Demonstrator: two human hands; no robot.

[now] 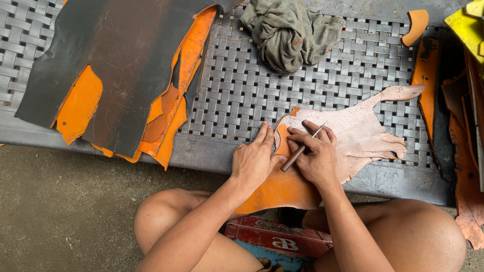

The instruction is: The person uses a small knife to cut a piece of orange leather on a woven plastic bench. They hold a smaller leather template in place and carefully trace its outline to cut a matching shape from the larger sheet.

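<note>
Hidden and cut off around the two hands

The right hand (315, 158) covers the middle of the thin tool (302, 148), so only its wooden end and fine tip show, and the tip is too small to tell its shape. Under both hands, part of the leather piece (353, 133) is out of sight, and its orange lower end drops behind the bench edge (201, 151) below the left hand (254, 161). Below the wrists, a red box (277, 239) is partly hidden by the forearms. Far right of the right hand, a yellow object (466, 25) and leather scraps (466, 151) run off the frame.
</note>
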